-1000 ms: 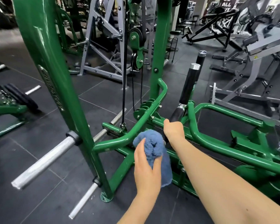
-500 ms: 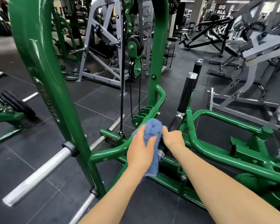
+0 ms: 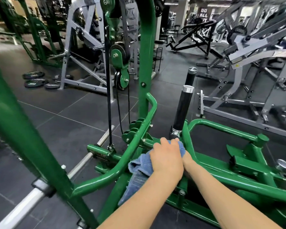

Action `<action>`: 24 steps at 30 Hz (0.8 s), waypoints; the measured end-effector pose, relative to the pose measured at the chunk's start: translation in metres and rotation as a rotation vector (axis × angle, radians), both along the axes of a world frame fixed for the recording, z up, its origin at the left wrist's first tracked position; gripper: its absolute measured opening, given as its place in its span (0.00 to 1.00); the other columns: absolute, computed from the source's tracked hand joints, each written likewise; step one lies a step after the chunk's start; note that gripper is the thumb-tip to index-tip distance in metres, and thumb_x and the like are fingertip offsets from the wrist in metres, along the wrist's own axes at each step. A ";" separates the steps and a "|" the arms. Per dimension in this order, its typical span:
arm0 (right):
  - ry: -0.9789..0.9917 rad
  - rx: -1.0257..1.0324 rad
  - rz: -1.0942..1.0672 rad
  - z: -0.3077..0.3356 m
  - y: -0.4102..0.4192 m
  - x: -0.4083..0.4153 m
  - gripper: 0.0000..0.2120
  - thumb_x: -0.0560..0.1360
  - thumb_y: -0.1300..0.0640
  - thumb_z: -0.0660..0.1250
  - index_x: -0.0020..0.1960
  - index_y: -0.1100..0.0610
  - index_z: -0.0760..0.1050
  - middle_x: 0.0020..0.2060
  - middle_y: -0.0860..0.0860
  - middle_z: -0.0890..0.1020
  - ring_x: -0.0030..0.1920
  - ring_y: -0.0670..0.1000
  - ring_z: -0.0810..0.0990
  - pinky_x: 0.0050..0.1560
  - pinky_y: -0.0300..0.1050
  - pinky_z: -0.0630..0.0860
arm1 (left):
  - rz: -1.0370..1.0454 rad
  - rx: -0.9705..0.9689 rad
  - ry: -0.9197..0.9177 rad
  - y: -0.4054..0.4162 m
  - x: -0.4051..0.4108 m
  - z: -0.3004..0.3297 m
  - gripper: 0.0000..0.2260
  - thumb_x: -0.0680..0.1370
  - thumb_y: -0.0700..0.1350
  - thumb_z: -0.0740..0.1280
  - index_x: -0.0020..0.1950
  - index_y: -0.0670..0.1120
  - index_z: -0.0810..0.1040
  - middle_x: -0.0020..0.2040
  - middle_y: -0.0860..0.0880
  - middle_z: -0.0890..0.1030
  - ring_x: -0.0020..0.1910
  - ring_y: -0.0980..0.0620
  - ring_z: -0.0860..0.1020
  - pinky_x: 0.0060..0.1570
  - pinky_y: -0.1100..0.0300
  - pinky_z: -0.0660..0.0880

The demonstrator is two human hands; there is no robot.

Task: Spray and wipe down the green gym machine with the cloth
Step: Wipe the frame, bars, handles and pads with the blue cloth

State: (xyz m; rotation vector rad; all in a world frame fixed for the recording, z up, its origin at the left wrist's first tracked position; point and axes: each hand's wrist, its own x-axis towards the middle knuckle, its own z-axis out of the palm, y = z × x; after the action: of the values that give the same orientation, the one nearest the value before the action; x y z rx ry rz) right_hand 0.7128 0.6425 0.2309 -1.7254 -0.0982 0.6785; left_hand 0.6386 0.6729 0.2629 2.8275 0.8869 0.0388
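The green gym machine fills the foreground with its curved tubes and tall uprights. My left hand grips a blue cloth and presses it on the frame at the foot of the black handle. The cloth's loose end hangs down to the left. My right hand sits just behind the left, at the lower end of that handle. Its fingers are hidden by the cloth and the left hand. No spray bottle is in view.
A silver weight bar sticks out at the lower left past a thick green upright. A belt and pulleys hang in the middle. Grey machines stand at the right and back, and weight plates lie on the dark floor.
My left hand has carried the cloth up and to the right, onto the foot of the black handle and over my right hand. The right hand has stayed on the handle.
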 end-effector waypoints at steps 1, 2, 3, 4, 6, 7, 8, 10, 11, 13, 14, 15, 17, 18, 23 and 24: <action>0.072 0.033 -0.037 -0.006 0.002 0.004 0.19 0.83 0.66 0.48 0.34 0.56 0.59 0.31 0.53 0.64 0.30 0.44 0.66 0.22 0.29 0.64 | -0.013 0.002 -0.001 0.002 0.005 0.000 0.24 0.75 0.41 0.67 0.69 0.47 0.62 0.61 0.43 0.67 0.58 0.43 0.71 0.42 0.54 0.65; 0.056 0.041 -0.045 -0.010 0.002 0.005 0.19 0.84 0.65 0.48 0.35 0.57 0.62 0.29 0.54 0.67 0.29 0.47 0.67 0.20 0.29 0.63 | -0.023 0.003 -0.001 0.003 0.010 0.001 0.23 0.75 0.41 0.67 0.67 0.46 0.63 0.61 0.43 0.67 0.57 0.43 0.71 0.42 0.54 0.65; 0.051 0.013 -0.057 -0.011 -0.001 0.006 0.19 0.84 0.64 0.50 0.35 0.57 0.64 0.27 0.54 0.69 0.28 0.48 0.69 0.18 0.30 0.63 | -0.035 0.002 -0.003 0.006 0.018 0.000 0.22 0.75 0.41 0.66 0.67 0.46 0.64 0.61 0.43 0.67 0.57 0.43 0.71 0.42 0.54 0.66; 0.053 0.008 -0.098 -0.014 -0.002 0.009 0.19 0.84 0.63 0.51 0.34 0.57 0.64 0.25 0.54 0.70 0.27 0.49 0.69 0.17 0.31 0.63 | -0.045 0.002 -0.005 0.008 0.025 0.000 0.21 0.76 0.41 0.66 0.67 0.46 0.65 0.61 0.43 0.67 0.58 0.43 0.71 0.43 0.53 0.67; 0.051 0.024 -0.158 -0.019 -0.003 0.012 0.19 0.83 0.63 0.53 0.34 0.58 0.66 0.26 0.54 0.72 0.29 0.48 0.67 0.18 0.31 0.64 | -0.073 0.005 0.000 0.015 0.039 -0.001 0.21 0.76 0.42 0.65 0.68 0.46 0.65 0.62 0.42 0.67 0.58 0.42 0.71 0.45 0.52 0.69; 0.063 0.015 -0.157 -0.021 -0.002 0.012 0.19 0.83 0.63 0.54 0.34 0.58 0.68 0.25 0.53 0.73 0.30 0.48 0.67 0.20 0.32 0.66 | -0.083 0.005 0.003 0.018 0.046 -0.002 0.21 0.76 0.42 0.65 0.68 0.46 0.65 0.62 0.42 0.67 0.58 0.42 0.71 0.47 0.52 0.71; 0.097 0.032 -0.151 -0.022 -0.004 0.010 0.18 0.83 0.62 0.54 0.35 0.57 0.70 0.23 0.51 0.75 0.30 0.48 0.69 0.23 0.35 0.68 | -0.094 0.001 0.001 0.021 0.053 -0.002 0.21 0.76 0.42 0.66 0.67 0.46 0.65 0.61 0.42 0.67 0.58 0.42 0.71 0.49 0.51 0.72; 0.159 0.071 -0.115 -0.026 -0.008 0.006 0.16 0.83 0.58 0.55 0.38 0.56 0.73 0.23 0.48 0.77 0.31 0.49 0.72 0.29 0.39 0.70 | -0.106 -0.008 -0.016 0.027 0.064 -0.004 0.19 0.75 0.42 0.66 0.65 0.46 0.65 0.61 0.42 0.68 0.57 0.42 0.71 0.51 0.49 0.74; 0.167 0.063 -0.105 -0.027 -0.011 0.004 0.16 0.83 0.55 0.55 0.40 0.56 0.74 0.26 0.50 0.78 0.32 0.50 0.74 0.32 0.41 0.73 | -0.113 -0.014 -0.030 0.029 0.069 -0.004 0.19 0.75 0.42 0.66 0.64 0.47 0.66 0.60 0.43 0.68 0.56 0.42 0.71 0.50 0.49 0.74; 0.154 0.039 -0.099 -0.029 -0.017 0.005 0.19 0.82 0.47 0.55 0.43 0.56 0.77 0.32 0.52 0.80 0.34 0.52 0.78 0.42 0.48 0.77 | -0.135 -0.005 -0.048 0.031 0.072 -0.004 0.19 0.74 0.42 0.67 0.63 0.47 0.66 0.60 0.43 0.68 0.55 0.42 0.71 0.47 0.50 0.73; 0.149 0.016 -0.083 -0.030 -0.021 0.006 0.22 0.82 0.44 0.53 0.44 0.56 0.77 0.34 0.52 0.81 0.36 0.52 0.79 0.47 0.51 0.77 | -0.153 0.000 -0.049 0.032 0.071 -0.003 0.19 0.74 0.42 0.67 0.64 0.47 0.66 0.60 0.43 0.68 0.56 0.42 0.71 0.46 0.51 0.72; 0.158 -0.009 -0.062 -0.032 -0.025 0.005 0.24 0.82 0.41 0.51 0.45 0.56 0.77 0.36 0.52 0.82 0.38 0.52 0.80 0.47 0.50 0.77 | -0.169 0.003 -0.044 0.033 0.066 -0.003 0.20 0.74 0.42 0.67 0.64 0.47 0.66 0.60 0.43 0.67 0.56 0.42 0.71 0.44 0.52 0.71; 0.165 -0.030 -0.039 -0.036 -0.033 0.002 0.26 0.82 0.39 0.48 0.52 0.57 0.75 0.42 0.53 0.82 0.41 0.52 0.80 0.42 0.46 0.76 | -0.200 0.020 -0.041 0.034 0.053 -0.001 0.19 0.75 0.40 0.66 0.64 0.48 0.66 0.60 0.43 0.67 0.56 0.42 0.71 0.42 0.53 0.68; 0.174 -0.029 -0.033 -0.037 -0.037 -0.001 0.26 0.82 0.40 0.47 0.55 0.58 0.74 0.43 0.53 0.82 0.41 0.51 0.79 0.40 0.44 0.75 | -0.219 0.037 -0.042 0.032 0.046 0.000 0.18 0.75 0.39 0.65 0.63 0.48 0.67 0.60 0.43 0.67 0.56 0.42 0.70 0.41 0.54 0.66; 0.159 -0.080 -0.057 -0.029 -0.039 -0.017 0.22 0.83 0.44 0.48 0.42 0.57 0.72 0.33 0.53 0.78 0.33 0.51 0.76 0.33 0.40 0.70 | -0.283 0.180 0.040 0.010 0.009 0.006 0.17 0.76 0.41 0.65 0.64 0.47 0.67 0.61 0.44 0.67 0.58 0.42 0.69 0.40 0.54 0.65; 0.119 -0.117 -0.052 -0.025 -0.040 -0.021 0.22 0.84 0.47 0.49 0.42 0.57 0.72 0.33 0.54 0.79 0.33 0.53 0.77 0.34 0.41 0.71 | -0.274 0.189 0.048 0.006 0.001 0.008 0.17 0.76 0.41 0.65 0.64 0.47 0.67 0.61 0.44 0.67 0.58 0.42 0.69 0.40 0.54 0.65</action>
State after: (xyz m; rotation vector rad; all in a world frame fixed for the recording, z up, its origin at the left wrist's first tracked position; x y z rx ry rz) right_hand 0.6921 0.6030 0.2061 -1.7883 0.0703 0.7599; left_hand 0.6401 0.6784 0.2711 3.1118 0.5210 0.0197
